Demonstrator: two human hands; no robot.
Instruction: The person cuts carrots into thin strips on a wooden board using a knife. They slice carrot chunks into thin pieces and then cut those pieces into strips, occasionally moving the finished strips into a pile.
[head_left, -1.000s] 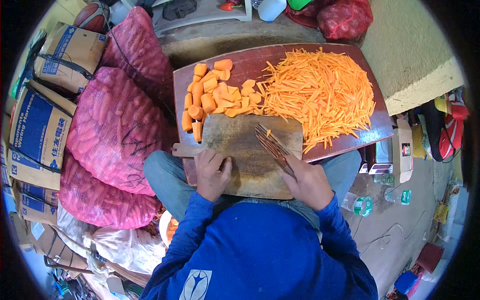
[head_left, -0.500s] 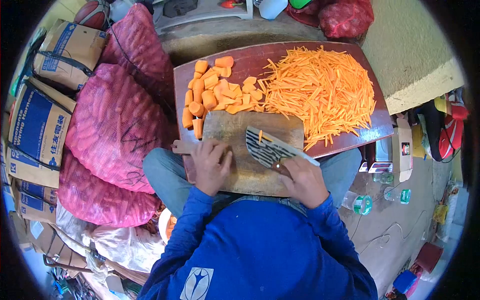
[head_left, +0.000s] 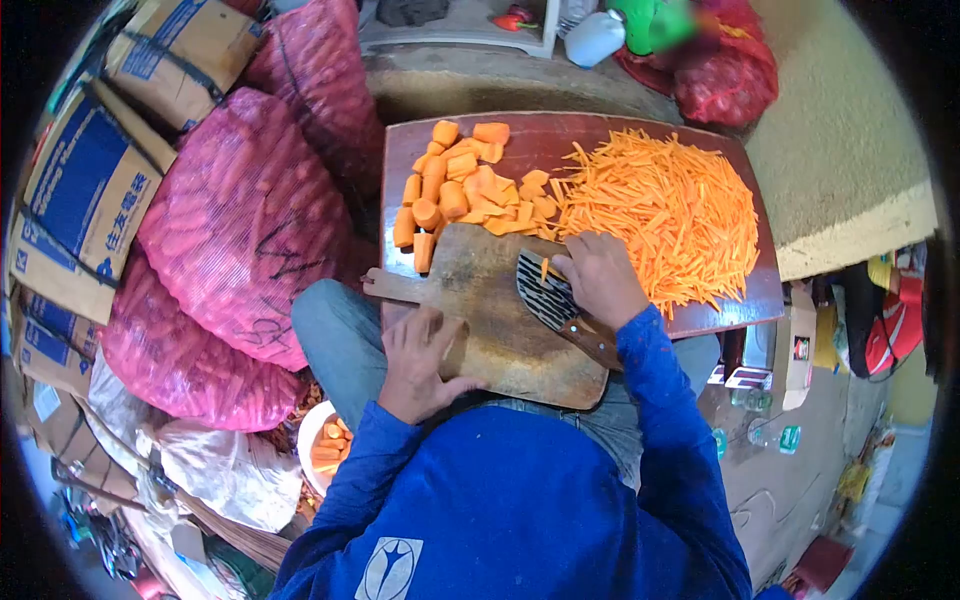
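A wooden cutting board (head_left: pixel 480 335) with a short handle lies at the near edge of the table, over the lap. My left hand (head_left: pixel 420 365) rests open on its lower left, fingers spread and holding nothing. The knife (head_left: pixel 545 300), with a striped blade and wooden handle, lies on the right side of the board, a carrot strip on its blade. Beyond the knife handle, my right hand (head_left: pixel 600 278) reaches over the board's far right corner, thumb apart from the partly hidden fingers. It is beside the cut carrot strips (head_left: pixel 670 215) and close to carrot slices (head_left: pixel 515 205).
Peeled carrot chunks (head_left: pixel 435 180) sit on the far left of the red-brown table (head_left: pixel 560 130). Pink mesh sacks (head_left: pixel 240 230) and cardboard boxes (head_left: pixel 85 210) stack up on the left. A white bucket (head_left: pixel 310 455) holds carrots. Plastic bottles (head_left: pixel 770 435) lie on the floor at right.
My right hand has let go of the knife and moved away from me to the board's far right corner. My left hand's fingers have spread. The view has shifted.
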